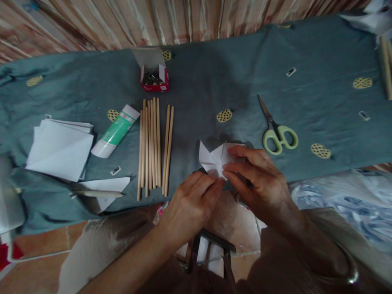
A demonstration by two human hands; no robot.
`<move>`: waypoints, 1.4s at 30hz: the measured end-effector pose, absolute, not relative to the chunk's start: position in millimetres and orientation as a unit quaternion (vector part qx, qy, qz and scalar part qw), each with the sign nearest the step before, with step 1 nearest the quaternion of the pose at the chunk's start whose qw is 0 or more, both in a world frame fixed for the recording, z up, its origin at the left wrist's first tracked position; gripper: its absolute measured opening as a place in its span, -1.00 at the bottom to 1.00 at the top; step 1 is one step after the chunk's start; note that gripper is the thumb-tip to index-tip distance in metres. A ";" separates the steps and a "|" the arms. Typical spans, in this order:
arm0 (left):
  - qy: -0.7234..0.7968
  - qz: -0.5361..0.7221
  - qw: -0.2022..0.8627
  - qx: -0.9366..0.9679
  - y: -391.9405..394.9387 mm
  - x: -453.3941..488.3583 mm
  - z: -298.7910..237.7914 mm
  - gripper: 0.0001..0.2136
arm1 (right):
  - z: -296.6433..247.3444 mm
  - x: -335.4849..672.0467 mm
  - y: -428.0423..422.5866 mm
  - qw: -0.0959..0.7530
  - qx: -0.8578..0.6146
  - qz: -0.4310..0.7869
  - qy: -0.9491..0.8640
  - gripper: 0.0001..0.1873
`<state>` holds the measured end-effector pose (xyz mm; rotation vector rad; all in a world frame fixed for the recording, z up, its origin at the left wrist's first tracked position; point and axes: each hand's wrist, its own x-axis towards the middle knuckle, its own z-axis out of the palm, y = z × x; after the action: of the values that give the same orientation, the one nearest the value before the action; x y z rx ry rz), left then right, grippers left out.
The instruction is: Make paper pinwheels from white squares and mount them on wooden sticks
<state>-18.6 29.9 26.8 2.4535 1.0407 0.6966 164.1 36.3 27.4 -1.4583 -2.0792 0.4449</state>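
Note:
A white paper pinwheel with several pointed blades is held up at the near edge of the cloth-covered table. My left hand pinches its lower edge between thumb and fingers. On its right side, my right hand has fingertips pressed against the paper near the centre and on the upper right blade. Both hands hide part of the paper. Green-handled scissors lie to the right, beyond my right hand. Left of the pinwheel, several thin wooden sticks lie side by side.
An open red box of small metal pins stands at the back. Further left are a green-and-white glue tube, stacked white paper squares and a pencil on a paper piece. Another white paper shape sits at the far right corner.

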 end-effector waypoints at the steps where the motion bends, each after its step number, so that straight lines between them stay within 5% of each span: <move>1: 0.369 0.250 0.192 0.874 30.0 -18.7 26.9 -0.84 | 27.4 163.9 36.1 0.279 -0.544 0.167 -0.773 -0.85; 14: 0.369 0.245 0.200 0.874 30.3 -18.8 28.0 -0.85 | 25.0 164.5 36.1 0.280 -0.529 0.156 -0.785 -0.85; 23: 0.374 0.243 0.215 0.869 30.8 -17.3 28.9 -0.86 | 17.8 165.4 22.3 0.243 -0.495 0.091 -0.830 -0.65; 42: 0.399 0.219 0.143 0.879 35.6 -13.0 28.7 -0.87 | 17.2 156.8 25.6 0.283 -0.490 0.063 -0.822 -0.73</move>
<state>-13.0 35.6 28.7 2.5352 1.1502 0.6321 156.8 25.6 17.2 -1.3117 -2.2011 0.1681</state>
